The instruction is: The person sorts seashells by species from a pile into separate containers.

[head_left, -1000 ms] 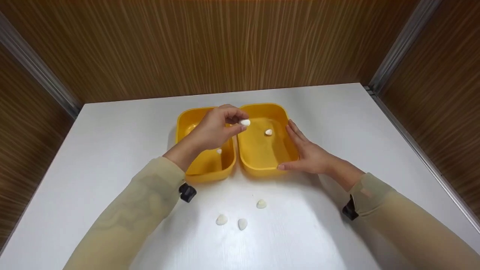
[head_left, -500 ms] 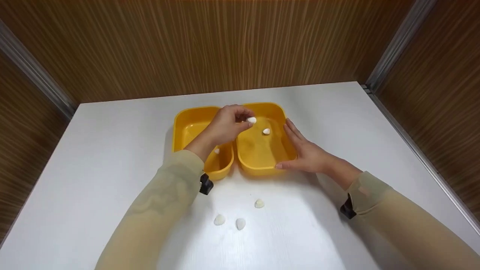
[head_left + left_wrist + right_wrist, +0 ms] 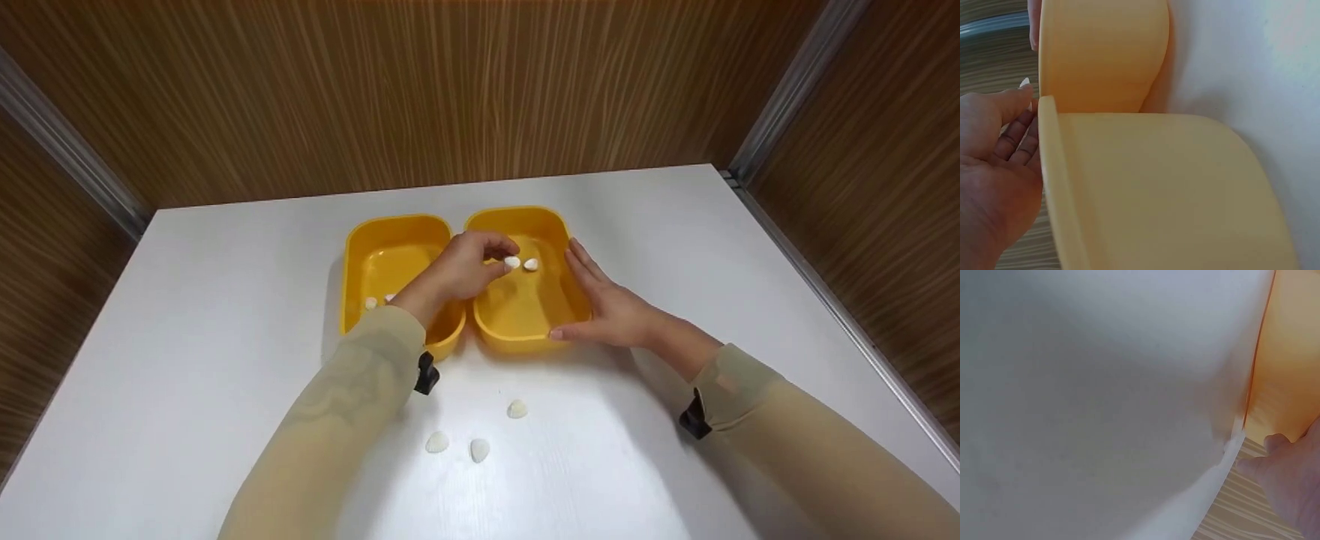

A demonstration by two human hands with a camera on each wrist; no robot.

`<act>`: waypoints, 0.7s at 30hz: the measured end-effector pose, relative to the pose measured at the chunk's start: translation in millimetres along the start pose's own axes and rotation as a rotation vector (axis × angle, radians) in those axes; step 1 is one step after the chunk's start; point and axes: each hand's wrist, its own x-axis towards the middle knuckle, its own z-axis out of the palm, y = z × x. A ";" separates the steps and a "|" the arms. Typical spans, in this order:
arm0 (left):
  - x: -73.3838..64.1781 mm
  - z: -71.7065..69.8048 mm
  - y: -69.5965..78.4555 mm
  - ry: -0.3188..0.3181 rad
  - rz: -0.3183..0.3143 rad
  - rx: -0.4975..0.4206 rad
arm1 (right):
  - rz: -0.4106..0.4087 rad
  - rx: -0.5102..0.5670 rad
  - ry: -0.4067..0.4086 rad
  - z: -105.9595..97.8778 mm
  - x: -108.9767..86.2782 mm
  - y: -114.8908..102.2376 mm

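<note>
Between thumb and fingers, my left hand [image 3: 466, 266] pinches a small white seashell [image 3: 512, 262] over the right yellow container [image 3: 517, 339]. Another white shell [image 3: 531, 265] lies inside that container, just right of the held one. My right hand [image 3: 611, 311] rests against the container's right side, thumb at the front rim and fingers extended along the wall. In the left yellow container [image 3: 352, 262] two small shells show, one of them a pale shell [image 3: 371, 303]; my left forearm hides part of its inside. The left wrist view shows the pinched shell's edge [image 3: 1024, 82] at the fingertips.
On the white table [image 3: 225, 300], in front of the containers, lie a ribbed shell [image 3: 437, 442], a smoother shell [image 3: 480, 450] and a cream shell [image 3: 517, 409]. Wood-grain panels [image 3: 450, 97] stand behind and at both sides.
My left hand has moved right and then lower, carrying the shell from between the containers into the right one. The right hand keeps its place on the container.
</note>
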 end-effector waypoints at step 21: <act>-4.7 1.4 2.7 0.028 0.014 0.070 | 0.009 -0.011 -0.007 1.8 3.6 -0.4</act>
